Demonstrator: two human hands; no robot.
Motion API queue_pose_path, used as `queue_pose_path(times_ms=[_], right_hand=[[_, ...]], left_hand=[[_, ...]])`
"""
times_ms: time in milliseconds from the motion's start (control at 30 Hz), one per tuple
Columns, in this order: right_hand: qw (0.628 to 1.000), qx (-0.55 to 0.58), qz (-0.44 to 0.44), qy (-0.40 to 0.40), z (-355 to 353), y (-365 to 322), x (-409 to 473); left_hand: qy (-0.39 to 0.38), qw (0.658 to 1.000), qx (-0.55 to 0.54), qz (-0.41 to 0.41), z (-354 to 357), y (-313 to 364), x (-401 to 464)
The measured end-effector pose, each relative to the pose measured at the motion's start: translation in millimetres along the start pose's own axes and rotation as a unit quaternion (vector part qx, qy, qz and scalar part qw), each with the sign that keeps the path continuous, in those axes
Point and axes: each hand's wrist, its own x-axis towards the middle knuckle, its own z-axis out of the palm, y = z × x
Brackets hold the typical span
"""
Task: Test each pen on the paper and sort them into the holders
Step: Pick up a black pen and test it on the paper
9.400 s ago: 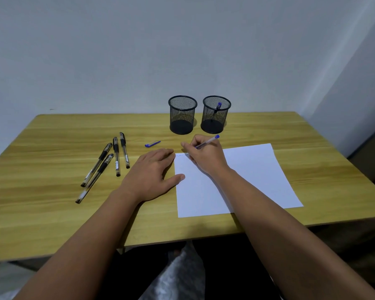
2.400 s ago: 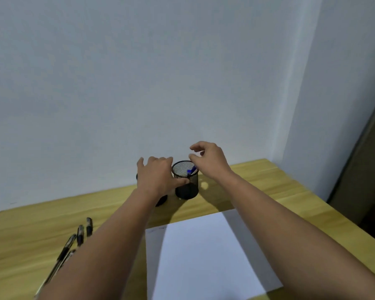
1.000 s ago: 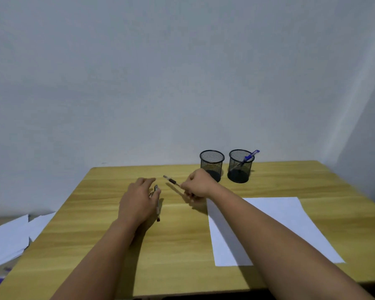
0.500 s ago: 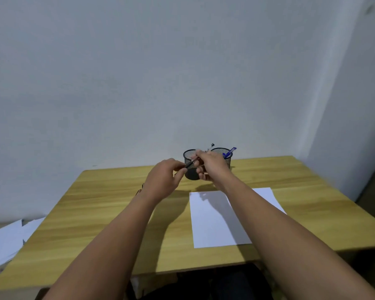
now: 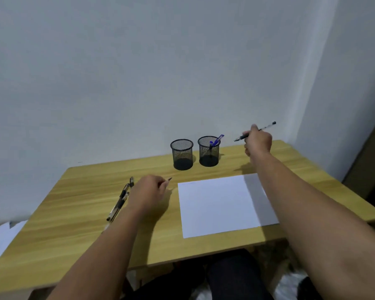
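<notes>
My right hand [image 5: 258, 140] is raised above the table's far right, to the right of the holders, and grips an uncapped black pen [image 5: 266, 127] with its tip pointing left. My left hand [image 5: 148, 192] hovers low over the table left of the white paper [image 5: 223, 204], pinching a small dark pen cap [image 5: 169, 179]. Two black mesh holders stand at the back: the left holder [image 5: 181, 154] looks empty, the right holder [image 5: 208, 151] has a blue pen [image 5: 217, 140] in it. Other black pens [image 5: 121, 199] lie on the table beside my left wrist, partly hidden by my forearm.
The wooden table [image 5: 74, 224] stands against a white wall, with a corner to the right. Loose white sheets [image 5: 0, 239] lie on the floor at the left. My legs show under the table's near edge.
Half a second ago both hands met at the black pen in front of the holders. Now they are apart: my right hand took the pen up and right, my left came down with the cap.
</notes>
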Motion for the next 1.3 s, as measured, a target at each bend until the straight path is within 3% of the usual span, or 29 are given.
queue_pose_path(times_ms=[100, 167, 300, 433, 533, 667, 867, 1033, 1300], right_hand=[[0.997, -0.02, -0.054, -0.047, -13, 5, 7], [0.993, -0.029, -0.085, -0.082, -9, 24, 6], [0.989, -0.024, -0.079, -0.12, -4, 69, 3], [0.986, -0.019, -0.044, -0.162, 3, 91, -12], [0.981, -0.009, -0.07, -0.179, 12, 101, -22], [0.973, -0.033, -0.097, -0.207, 27, 104, -33], [0.958, -0.041, -0.087, -0.269, 49, 111, -46], [0.949, -0.054, -0.092, -0.297, 58, 133, -52], [0.941, -0.155, -0.16, -0.255, 57, 148, -49]], left_hand=[[0.058, 0.991, 0.12, 0.007, 10, -16, 3], [0.043, 0.98, 0.196, 0.009, 17, -17, 12], [0.007, 0.969, 0.248, 0.0, 32, -22, 23], [0.043, 0.975, 0.217, 0.013, 45, -23, 24], [0.059, 0.981, 0.165, 0.083, 52, -17, 21], [0.019, 0.981, 0.122, 0.149, 59, -6, 7], [-0.049, 0.981, 0.128, 0.136, 61, -21, 6], [-0.044, 0.982, 0.124, 0.139, 62, -25, 5], [-0.026, 0.987, 0.083, 0.138, 70, -30, 0]])
